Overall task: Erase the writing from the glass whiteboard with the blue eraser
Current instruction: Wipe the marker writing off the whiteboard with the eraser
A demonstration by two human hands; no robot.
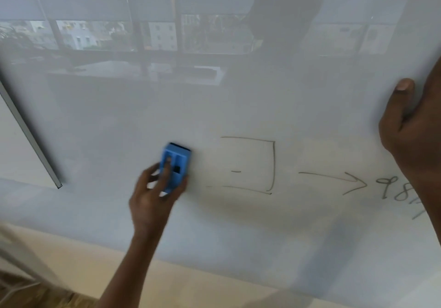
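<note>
The glass whiteboard (pixel 214 97) fills most of the view and mirrors windows and buildings. My left hand (pixel 155 195) grips the blue eraser (pixel 176 165) and presses it flat on the glass, just left of a partly wiped drawn box (pixel 262 164). Right of the box are an arrow (pixel 338 180) and some digits (pixel 393 188), partly hidden by my right arm. My right hand (pixel 415 121) rests on the board near its right edge, fingers spread, holding nothing.
A grey metal frame strip (pixel 31 138) runs diagonally down the left side of the board. Below the board is a cream wall band (pixel 95 260) and a bit of wooden floor (pixel 35 293) at the bottom left.
</note>
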